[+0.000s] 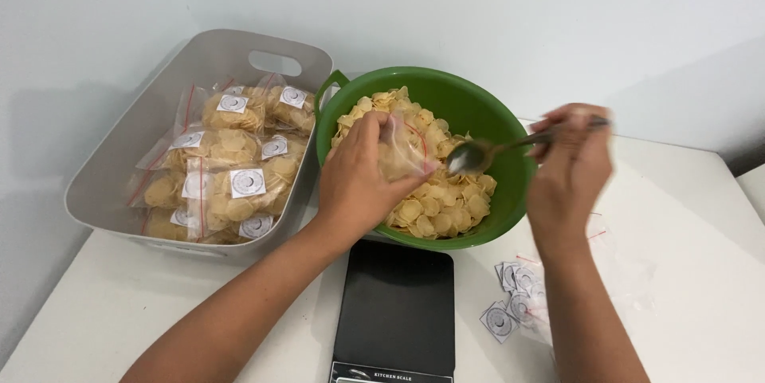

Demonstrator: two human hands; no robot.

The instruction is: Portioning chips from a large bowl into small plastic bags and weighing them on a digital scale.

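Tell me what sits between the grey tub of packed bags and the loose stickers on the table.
In the head view, the green bowl of chips and the black kitchen scale lie between the grey tub and stickers.

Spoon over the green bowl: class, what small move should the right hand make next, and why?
Probably tip the spoon into the clear bag. The right hand holds it just beside the bag, which the left hand holds over the crackers in the green bowl.

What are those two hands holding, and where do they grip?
Left hand grips a clear plastic bag at its mouth; right hand holds a metal spoon by its handle end.
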